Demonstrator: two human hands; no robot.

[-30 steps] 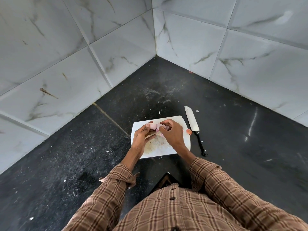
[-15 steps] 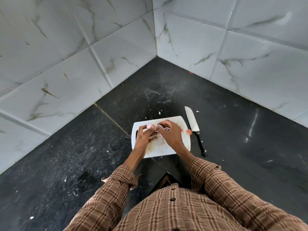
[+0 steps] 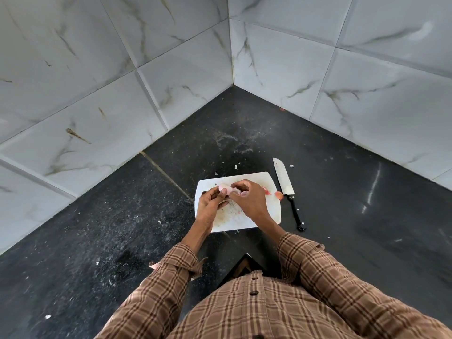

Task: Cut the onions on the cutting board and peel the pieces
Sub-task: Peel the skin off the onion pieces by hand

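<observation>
Both hands meet over the far part of the white board (image 3: 265,183): the left hand (image 3: 209,204) pinches a pale pink onion piece (image 3: 223,189), and the right hand (image 3: 249,200) curls its fingers on it too. Right of the board, a knife (image 3: 285,183) lies on the dark table (image 3: 122,228), a peel scrap (image 3: 278,195) beside its blade.

A pale pink onion piece (image 3: 224,189) is held just above the white cutting board (image 3: 269,209), which is soiled with scraps; reddish peel bits (image 3: 278,195) lie at its right edge
</observation>
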